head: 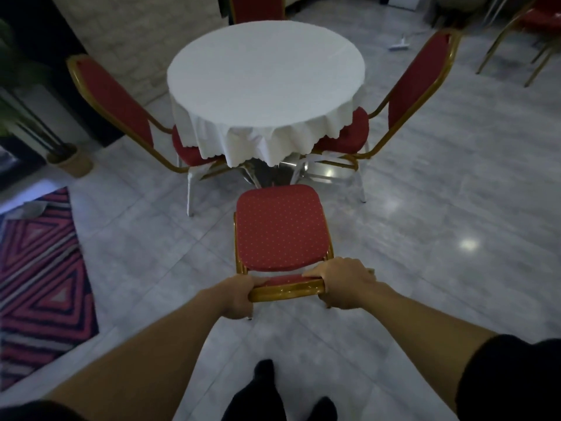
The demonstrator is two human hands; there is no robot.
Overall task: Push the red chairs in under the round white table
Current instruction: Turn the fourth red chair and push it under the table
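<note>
- Grey marble-look tile floor (425, 183), glossy with light glare; patterned red rug (39, 268) at left, potted plant (68, 161) beyond it.
- Head view: round white table (265, 74) with a draped cloth, chrome legs visible under it.
- Left chair (121, 110) and right chair (406, 95) have their seats partly under the cloth. A far chair (258, 7) shows behind the table.
- Near chair (280, 229) stands well short of the table, seat fully exposed, front edge near the table's base.
- Left hand (238, 297) and right hand (344, 284) are both closed around the gold top rail of the near chair's backrest, one at each end.
- Step in hand, my read: push it straight forward.
- Risks: front chair legs could hit the chrome base if the push runs off-centre; the seat could snag the hanging cloth and drag it; legs may skid or chatter on the slick tile.
- No readable writing or brand anywhere.
</note>
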